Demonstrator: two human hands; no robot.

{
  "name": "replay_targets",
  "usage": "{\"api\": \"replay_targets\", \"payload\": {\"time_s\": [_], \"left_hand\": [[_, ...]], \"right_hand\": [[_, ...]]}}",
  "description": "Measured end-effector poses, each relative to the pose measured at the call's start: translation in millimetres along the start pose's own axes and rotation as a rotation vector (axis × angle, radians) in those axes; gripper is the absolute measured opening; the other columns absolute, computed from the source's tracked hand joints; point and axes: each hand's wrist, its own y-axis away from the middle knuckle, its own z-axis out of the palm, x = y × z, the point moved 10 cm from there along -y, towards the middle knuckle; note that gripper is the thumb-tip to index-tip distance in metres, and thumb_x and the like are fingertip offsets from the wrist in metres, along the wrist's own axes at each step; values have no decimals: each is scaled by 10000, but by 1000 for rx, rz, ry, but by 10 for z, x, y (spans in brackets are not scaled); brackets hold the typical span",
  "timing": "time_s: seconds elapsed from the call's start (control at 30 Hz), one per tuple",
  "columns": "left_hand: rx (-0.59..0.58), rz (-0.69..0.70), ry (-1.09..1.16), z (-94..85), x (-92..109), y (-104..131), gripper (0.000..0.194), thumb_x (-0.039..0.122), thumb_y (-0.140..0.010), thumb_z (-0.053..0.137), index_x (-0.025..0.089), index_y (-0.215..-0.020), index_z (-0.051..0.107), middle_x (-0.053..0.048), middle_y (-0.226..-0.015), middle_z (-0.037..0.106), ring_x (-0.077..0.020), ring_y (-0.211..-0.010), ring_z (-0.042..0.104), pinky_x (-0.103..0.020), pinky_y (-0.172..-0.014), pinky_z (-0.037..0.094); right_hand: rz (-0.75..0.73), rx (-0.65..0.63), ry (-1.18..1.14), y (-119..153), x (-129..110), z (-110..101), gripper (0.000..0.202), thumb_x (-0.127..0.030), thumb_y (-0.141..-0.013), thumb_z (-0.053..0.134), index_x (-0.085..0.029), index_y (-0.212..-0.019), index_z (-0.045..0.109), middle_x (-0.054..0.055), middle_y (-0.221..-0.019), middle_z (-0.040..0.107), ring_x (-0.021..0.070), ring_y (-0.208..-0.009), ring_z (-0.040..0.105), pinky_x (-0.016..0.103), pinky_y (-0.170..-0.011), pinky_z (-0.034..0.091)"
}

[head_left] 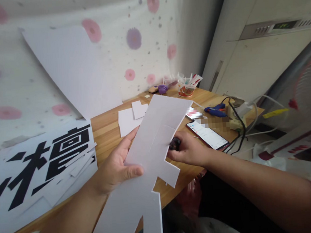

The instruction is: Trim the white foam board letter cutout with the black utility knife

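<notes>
Wooden tabletop [107, 125] — white foam sheet [149, 145] partly cut, left hand [116, 166] grip clamping its edge, right hand [187, 150] grip closed on dark cutter [174, 143] mid-outline — offcuts [130, 119] set aside, more outline left.

Two hands [116, 166] [187, 151], one phone [208, 134], one cup [187, 87] (with sticks).

The cut foam board [150, 149] is plain white, the worktop [106, 127] light wood. The printed sheet [40, 161] bears bold black characters on white. The wall cloth [128, 39] shows pink and purple dots.

Wood desk [107, 125] w/ spotted wall cloth [128, 43], grey cabinet [260, 50] right
</notes>
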Motion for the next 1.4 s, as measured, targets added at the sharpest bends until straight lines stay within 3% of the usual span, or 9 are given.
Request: {"api": "replay_targets", "payload": {"time_s": [0.53,0.77,1.13,1.4], "left_hand": [[-10,-24,56,49,-25,1,853,262,-765,811,400,-1456,332,-53,-1525,411,-304,-1278,541,-261,-899,563],[-13,-41,53,28,-60,6,883,254,-764,813,398,-1470,303,-79,-1503,442,-266,-1118,650,-216,-766,573],[-25,-66,82,25,-101,6,919,250,-760,815,392,-1488,272,-98,-1460,490,-246,-1027,687,-258,-801,578],[-38,-52,103,52,-84,-1,894,240,-764,806,405,-1475,290,-82,-1500,446,-256,-1089,664,-251,-817,570]], "right_hand": [[-18,-66,-42,28,-16,110,154,-231,-724,620,-164,-863,618,12,-739,647,127,-635,545,239,-590,474],[-80,-70,-12,29,-64,130,100,-230,-732,600,-168,-810,601,0,-692,622,112,-597,507,227,-561,445],[-53,-106,13,63,-15,203,127,-219,-707,609,-182,-826,581,13,-723,645,134,-645,544,244,-596,465],[-76,-104,18,75,-54,215,106,-189,-705,612,-178,-807,582,15,-717,657,128,-616,556,239,-585,464]]}}
